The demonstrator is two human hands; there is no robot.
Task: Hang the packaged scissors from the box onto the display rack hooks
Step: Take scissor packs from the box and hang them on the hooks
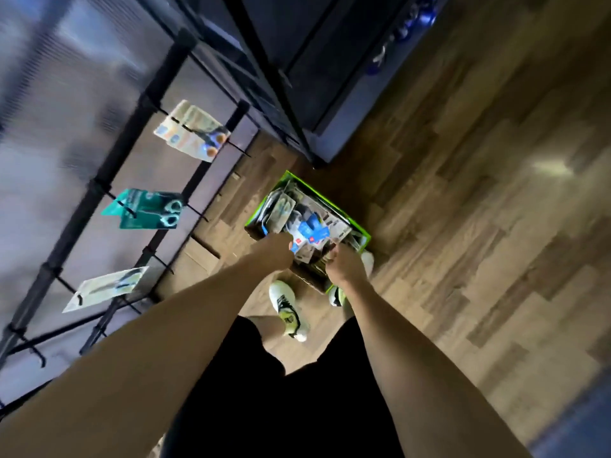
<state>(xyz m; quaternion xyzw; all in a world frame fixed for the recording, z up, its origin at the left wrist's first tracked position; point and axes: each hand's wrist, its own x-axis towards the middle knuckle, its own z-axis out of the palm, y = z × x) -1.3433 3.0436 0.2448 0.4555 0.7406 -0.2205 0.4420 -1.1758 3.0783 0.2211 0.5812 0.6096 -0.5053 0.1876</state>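
Left of the box [358, 231], on the display rack [99, 193], three packs already hung from hooks: a pale pack with orange-handled scissors [193, 133] farthest from you, a teal pack [148, 209] nearer, and a long pale pack [105, 287] nearest. Several black hooks beside them carried nothing.

Your left hand [276, 251] reached over the box's near left corner with its fingers curled down at the edge of a blue-and-white pack [312, 233]; motion blur kept me from telling whether it truly pinched the card or only touched it. That pack lay on top of the heap inside the box, among other grey and clear packs.

Your right hand [345, 267] sat at the box's near right edge, fingers folded under; what it held, if anything, I could not tell.

Judging by looks, these were light, flat card-and-blister packs: stiff enough to lift by one edge, slick on the plastic face. You would likely do best to pinch the card near its top, just below the hang hole, keeping the hole free for the hook.
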